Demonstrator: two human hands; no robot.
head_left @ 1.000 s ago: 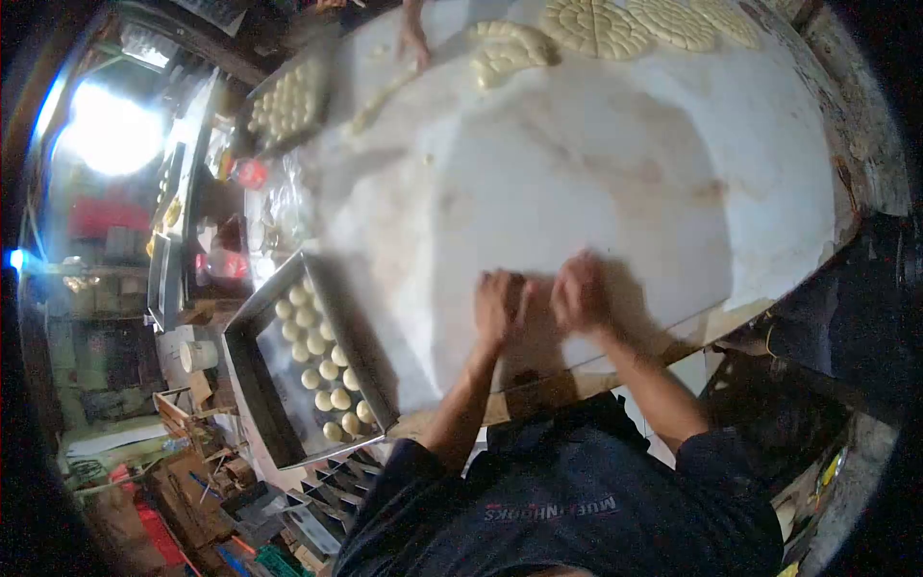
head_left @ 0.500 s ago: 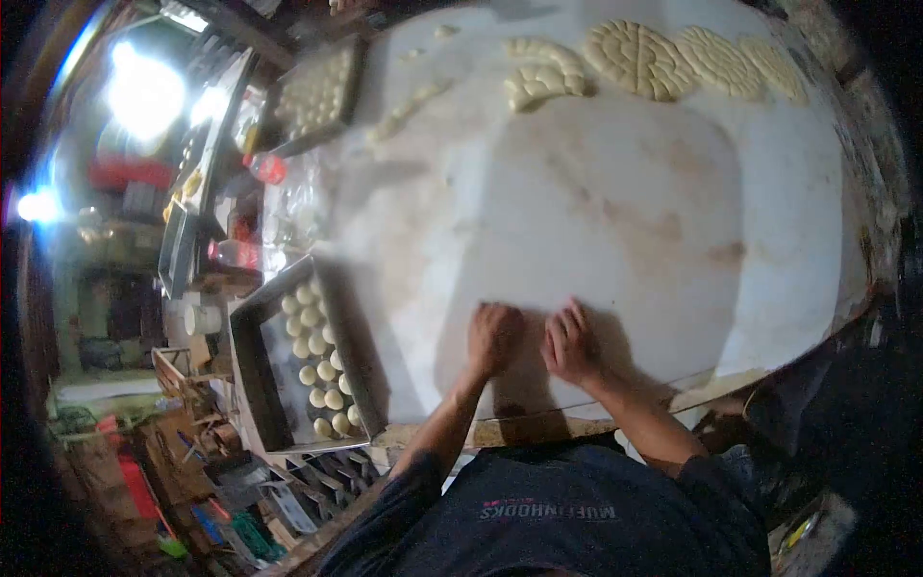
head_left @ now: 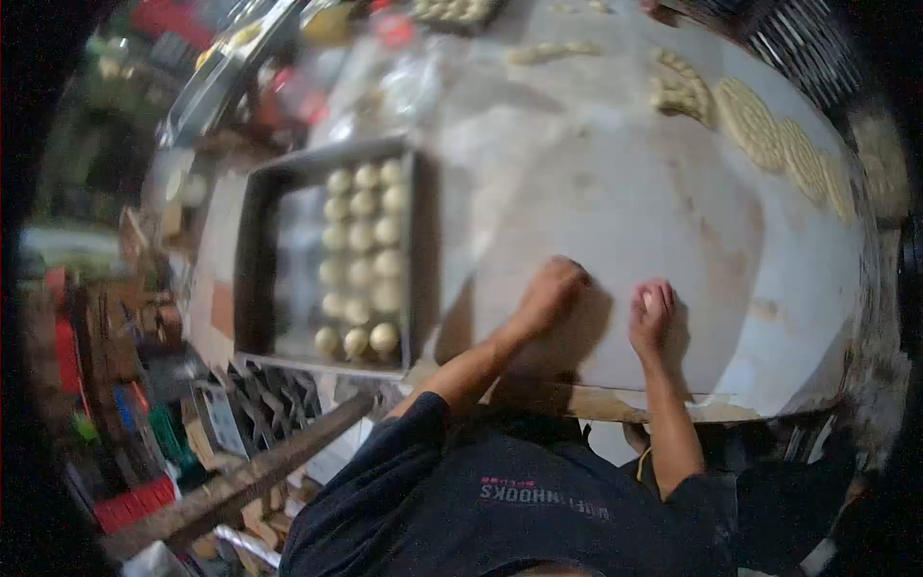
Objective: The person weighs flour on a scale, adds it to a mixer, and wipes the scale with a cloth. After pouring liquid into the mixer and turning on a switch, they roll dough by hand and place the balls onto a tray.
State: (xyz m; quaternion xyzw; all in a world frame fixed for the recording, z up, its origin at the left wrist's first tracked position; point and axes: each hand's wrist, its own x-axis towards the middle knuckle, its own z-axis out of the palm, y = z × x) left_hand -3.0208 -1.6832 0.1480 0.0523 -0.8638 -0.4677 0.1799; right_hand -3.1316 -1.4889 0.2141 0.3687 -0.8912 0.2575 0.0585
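Note:
My left hand (head_left: 560, 288) is closed, knuckles up, low over the floury work table (head_left: 586, 216). Its fingers curl under, so whatever they may hold is hidden. To its right, my right hand (head_left: 653, 310) is also closed, its fingers curled inward. A pale spot shows among those fingers, too small to name for certain. Left of both hands stands a deep rectangular metal baking tray (head_left: 254, 279). Round dough balls (head_left: 360, 236) sit in rows along its right side, while its left part shows bare lining.
Cut dough pieces lie in round clusters (head_left: 748, 125) at the far right, with a dough strip (head_left: 556, 52) at the back. Another tray of dough balls (head_left: 452, 10) stands beyond. Plastic bottles and bags (head_left: 409, 91) crowd the far left. A wire rack (head_left: 803, 48) stands at upper right.
The view has swung left, bringing the tray more fully into sight. My hands have moved farther apart. My left hand reaches farther from the table's near edge, and my right hand's fingers are more tightly curled.

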